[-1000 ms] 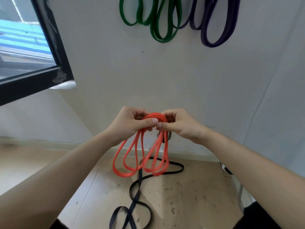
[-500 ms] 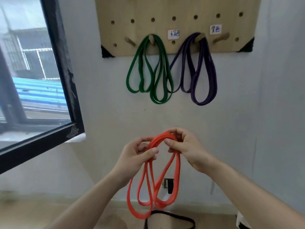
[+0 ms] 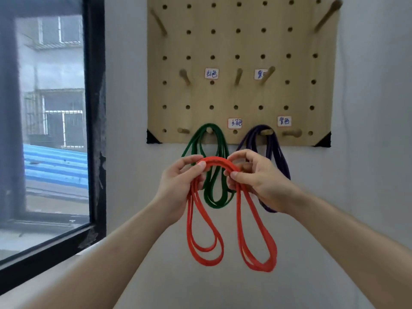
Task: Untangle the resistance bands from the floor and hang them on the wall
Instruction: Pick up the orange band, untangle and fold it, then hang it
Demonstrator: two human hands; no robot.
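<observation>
An orange-red resistance band (image 3: pixel 256 241), folded into several loops, hangs from both my hands in front of the wall. My left hand (image 3: pixel 178 186) pinches its top left side between thumb and fingers. On the top right side my right hand (image 3: pixel 258 181) pinches it the same way. Behind them a wooden pegboard (image 3: pixel 243 41) is fixed to the wall. A green band (image 3: pixel 214 197) hangs from a lower peg, and a purple band (image 3: pixel 283 157) hangs from the peg to its right, partly hidden by my right hand.
Several bare wooden pegs (image 3: pixel 185 78) stick out of the board, with small handwritten labels (image 3: pixel 211 73) beside them. A black-framed window (image 3: pixel 93 108) takes up the left side, with its sill at lower left. The wall is plain white.
Both hands have risen with the orange-red band from near the floor up to the lower edge of the pegboard. The floor and the black band on it have left the view.
</observation>
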